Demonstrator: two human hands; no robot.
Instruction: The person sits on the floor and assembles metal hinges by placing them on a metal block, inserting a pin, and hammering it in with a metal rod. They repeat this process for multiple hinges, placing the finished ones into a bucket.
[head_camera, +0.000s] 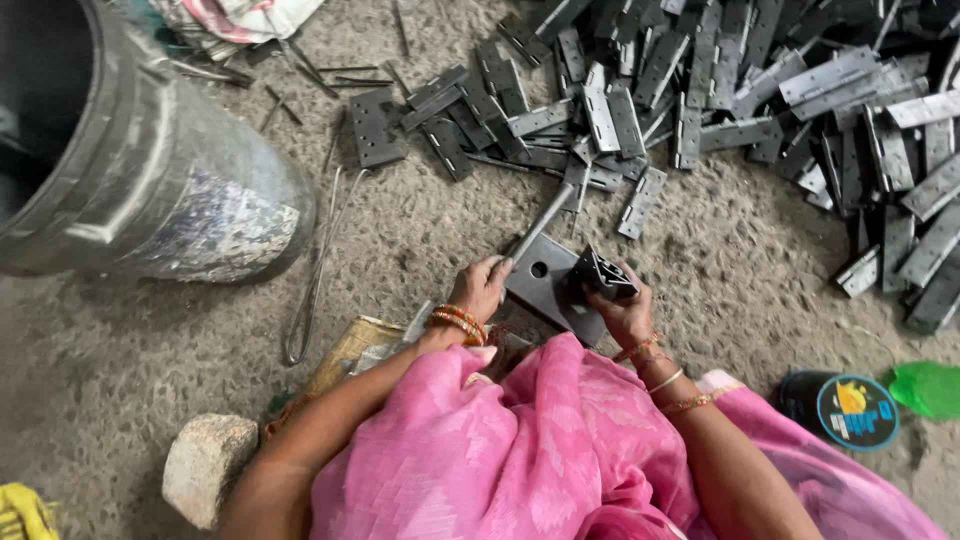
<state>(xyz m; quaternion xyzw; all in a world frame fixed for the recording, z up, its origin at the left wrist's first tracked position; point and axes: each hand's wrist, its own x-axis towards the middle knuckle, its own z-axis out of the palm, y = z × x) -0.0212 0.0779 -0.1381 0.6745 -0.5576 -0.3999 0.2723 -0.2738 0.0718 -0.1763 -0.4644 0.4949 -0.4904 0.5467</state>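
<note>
There is one view, from a camera worn on the person's head. It looks steeply down, almost straight, over the pink cloth (520, 450) of the person's lap at the bottom edge and out along the floor (420, 240) ahead. The left hand (480, 288) and right hand (625, 312) sit just below the middle of the frame, close to the lens. A pile of hinges (720, 80) fills the top and right, farther off. A bucket (130, 170) bulges at the upper left, its rim curved by the wide lens. A stone (205, 465) lies low on the left. With no second view, nothing is shared.
</note>
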